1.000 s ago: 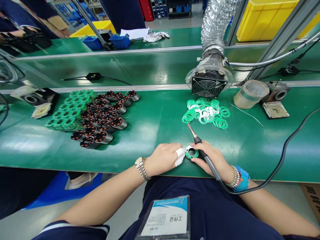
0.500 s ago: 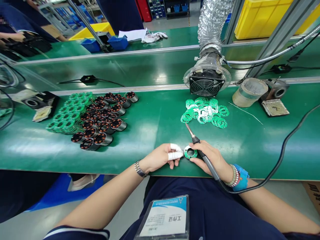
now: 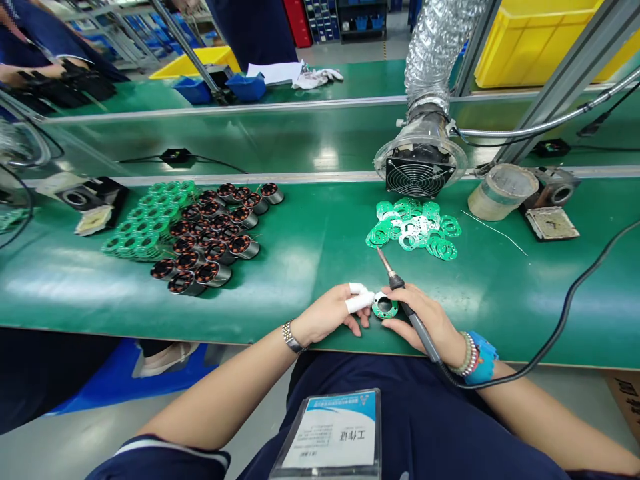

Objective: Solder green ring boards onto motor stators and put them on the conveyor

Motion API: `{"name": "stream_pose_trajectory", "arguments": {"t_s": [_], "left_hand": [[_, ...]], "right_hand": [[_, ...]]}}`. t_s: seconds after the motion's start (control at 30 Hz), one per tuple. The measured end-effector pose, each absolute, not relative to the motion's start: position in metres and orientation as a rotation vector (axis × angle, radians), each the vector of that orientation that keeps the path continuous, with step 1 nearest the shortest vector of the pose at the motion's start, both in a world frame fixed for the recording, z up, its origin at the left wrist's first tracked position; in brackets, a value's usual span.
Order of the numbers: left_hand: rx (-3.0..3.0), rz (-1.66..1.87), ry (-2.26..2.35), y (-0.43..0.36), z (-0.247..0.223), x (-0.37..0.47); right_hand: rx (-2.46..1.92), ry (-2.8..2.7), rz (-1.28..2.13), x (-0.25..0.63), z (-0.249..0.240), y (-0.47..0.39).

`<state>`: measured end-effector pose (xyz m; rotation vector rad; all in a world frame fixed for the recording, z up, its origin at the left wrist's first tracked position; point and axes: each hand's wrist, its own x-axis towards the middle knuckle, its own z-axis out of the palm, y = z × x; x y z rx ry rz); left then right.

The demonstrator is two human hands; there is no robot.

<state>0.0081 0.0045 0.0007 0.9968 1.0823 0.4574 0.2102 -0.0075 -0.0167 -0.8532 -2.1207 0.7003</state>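
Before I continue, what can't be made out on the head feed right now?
All in the head view:
1. Underside of the ring-shaped circuit board: hidden by its upper face.
2. Whether the left hand touches that board: too small to tell.
3. Right hand's palm: turned away, hidden by the hand itself.
4. Far end of the soldering iron's cord: cut off by the right edge.
5. Badge's fine print: too small.

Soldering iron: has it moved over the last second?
No, not noticeably: judged against the pile of green boards, the soldering iron keeps its tip by the same near-left edge.
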Motion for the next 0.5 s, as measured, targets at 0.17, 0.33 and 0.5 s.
{"name": "stream_pose_trajectory", "arguments": {"t_s": [0.17,0.33,0.5], "left_hand": [[1.619,0.473,1.11,0.0,0.007,0.006],[2.08,0.371,1.077,0.002,0.005,0.026],[2.038,0.512,1.222,0.052,0.007,0.014]], "right_hand": [[-1.01,-2.006,0.549,0.231,-0.012,-0.003],[-1.332,-1.841,0.181,0.291,-0.004,0.044],[-1.446,-1.819,-0.138,0.348,0.0,0.099]]}}
